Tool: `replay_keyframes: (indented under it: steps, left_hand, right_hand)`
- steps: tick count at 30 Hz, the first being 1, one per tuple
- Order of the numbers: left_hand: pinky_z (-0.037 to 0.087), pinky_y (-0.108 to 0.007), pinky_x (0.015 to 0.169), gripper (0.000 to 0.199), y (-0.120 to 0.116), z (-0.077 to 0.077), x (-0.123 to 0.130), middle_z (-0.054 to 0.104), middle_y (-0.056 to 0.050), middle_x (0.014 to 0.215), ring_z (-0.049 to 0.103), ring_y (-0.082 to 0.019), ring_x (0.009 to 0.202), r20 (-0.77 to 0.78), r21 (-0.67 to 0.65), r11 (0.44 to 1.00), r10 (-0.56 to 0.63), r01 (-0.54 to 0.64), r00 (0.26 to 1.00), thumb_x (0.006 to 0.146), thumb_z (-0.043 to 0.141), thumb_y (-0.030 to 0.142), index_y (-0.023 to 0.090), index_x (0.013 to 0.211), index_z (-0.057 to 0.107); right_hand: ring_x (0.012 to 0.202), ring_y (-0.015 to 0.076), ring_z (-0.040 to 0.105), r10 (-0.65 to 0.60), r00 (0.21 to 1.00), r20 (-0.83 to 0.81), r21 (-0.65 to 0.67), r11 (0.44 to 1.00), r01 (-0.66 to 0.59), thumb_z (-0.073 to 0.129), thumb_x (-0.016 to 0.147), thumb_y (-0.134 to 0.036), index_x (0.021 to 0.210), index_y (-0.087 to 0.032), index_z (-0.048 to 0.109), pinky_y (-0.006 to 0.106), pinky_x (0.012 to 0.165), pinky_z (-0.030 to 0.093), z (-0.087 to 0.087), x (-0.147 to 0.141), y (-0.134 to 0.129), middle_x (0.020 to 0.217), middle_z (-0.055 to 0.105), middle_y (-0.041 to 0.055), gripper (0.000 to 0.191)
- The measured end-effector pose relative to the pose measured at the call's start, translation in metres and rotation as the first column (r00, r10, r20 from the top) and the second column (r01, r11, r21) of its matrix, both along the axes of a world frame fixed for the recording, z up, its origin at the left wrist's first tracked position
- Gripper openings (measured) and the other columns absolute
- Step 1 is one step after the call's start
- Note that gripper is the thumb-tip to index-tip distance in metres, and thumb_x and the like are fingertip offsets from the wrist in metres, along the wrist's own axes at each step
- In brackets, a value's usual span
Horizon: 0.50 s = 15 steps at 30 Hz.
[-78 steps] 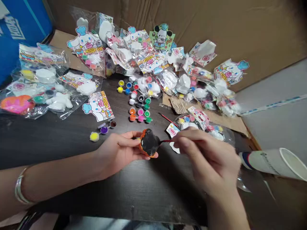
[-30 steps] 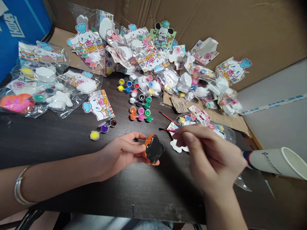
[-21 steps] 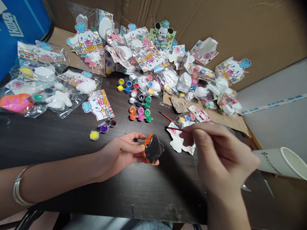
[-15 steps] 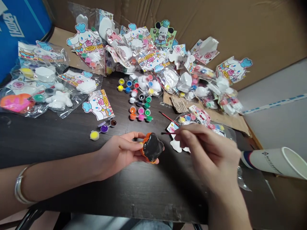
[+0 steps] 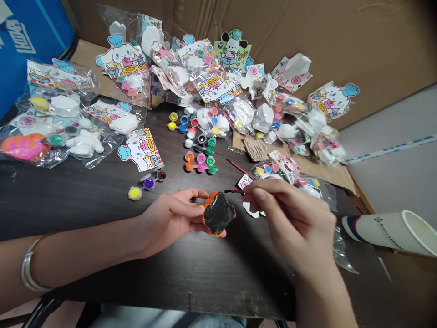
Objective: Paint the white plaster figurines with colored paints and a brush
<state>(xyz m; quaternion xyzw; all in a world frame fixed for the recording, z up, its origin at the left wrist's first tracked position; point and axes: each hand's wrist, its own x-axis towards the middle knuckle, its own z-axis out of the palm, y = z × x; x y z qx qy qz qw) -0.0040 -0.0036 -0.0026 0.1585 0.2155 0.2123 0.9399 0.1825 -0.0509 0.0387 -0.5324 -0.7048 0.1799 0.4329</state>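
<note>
Our left hand (image 5: 167, 221) is half-curled round the piece (image 5: 218, 214), thumb and fingers on its orange edge. Our right hand (image 5: 293, 214) has the brush (image 5: 235, 191) in a tight pinch. Looks light, stiff, maybe chippy; the black face is probably slippery, so we'd stick to the edge. Compared with earlier, it's glossier, and the tip's at its far edge, not the right-hand side.

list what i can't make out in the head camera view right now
- Far side of the black-and-orange piece: head view, hidden by the piece itself and the left hand.
- Rear of the brush: head view, covered by the right hand.
- Small print on the paper cup: head view, too small.
- Rest of the blue panel: head view, cut off by the left edge.
</note>
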Motion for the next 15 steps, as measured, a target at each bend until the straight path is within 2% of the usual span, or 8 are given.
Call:
replay_keyframes:
  steps: [2,4,6,11,15]
  left_hand:
    - [0.039,-0.043,0.088,0.026,0.0002,-0.0005,-0.0004,0.069,-0.013,0.09,0.062,-0.024,0.085,0.005,0.003,1.0,-0.005,0.005,1.0,0.066,0.065,0.014,0.011,0.091,0.057]
    - [0.039,-0.042,0.088,0.027,0.0004,-0.0006,-0.0002,0.068,-0.012,0.09,0.062,-0.024,0.084,-0.001,0.0,1.0,-0.003,0.003,1.0,0.065,0.065,0.014,0.011,0.091,0.057]
    - [0.04,-0.042,0.086,0.03,0.0006,0.0,0.0005,0.068,-0.012,0.089,0.062,-0.024,0.083,-0.022,0.002,1.0,0.0,0.0,1.0,0.063,0.067,0.016,0.011,0.091,0.057]
    - [0.042,-0.039,0.081,0.037,0.0006,0.0025,0.0019,0.069,-0.013,0.088,0.063,-0.023,0.079,-0.061,-0.011,1.0,0.004,-0.005,0.998,0.058,0.069,0.017,0.01,0.092,0.056]
    - [0.041,-0.04,0.084,0.032,-0.0001,0.0014,0.0011,0.069,-0.012,0.087,0.063,-0.023,0.079,-0.038,0.005,1.0,-0.011,0.011,0.999,0.061,0.069,0.017,0.011,0.09,0.056]
  right_hand:
    - [0.055,0.0108,0.055,-0.013,0.997,-0.082,0.027,1.0,0.016,0.051,0.09,-0.013,0.083,-0.021,0.063,0.025,0.049,0.044,0.0002,0.0,-0.0003,0.069,0.062,0.0003,0.016]
    - [0.056,0.0112,0.056,0.036,0.992,-0.123,-0.001,0.999,-0.036,0.05,0.091,-0.013,0.083,-0.02,0.063,0.025,0.049,0.044,0.0009,0.0007,-0.0011,0.068,0.062,0.0005,0.017]
    - [0.055,0.0104,0.054,0.085,0.992,-0.09,-0.051,0.995,-0.09,0.051,0.09,-0.013,0.079,-0.02,0.062,0.023,0.048,0.043,0.0018,0.0015,-0.002,0.065,0.06,-0.0003,0.018]
    - [0.057,0.0106,0.055,0.032,0.987,-0.156,-0.005,0.999,-0.033,0.048,0.092,-0.014,0.082,-0.02,0.061,0.024,0.049,0.044,0.0012,0.001,-0.0024,0.068,0.06,0.0007,0.018]
    - [0.054,0.0107,0.052,0.056,0.994,-0.099,-0.057,0.996,-0.062,0.05,0.091,-0.016,0.076,-0.02,0.06,0.024,0.048,0.042,-0.0001,0.0009,-0.0018,0.064,0.058,0.0,0.019]
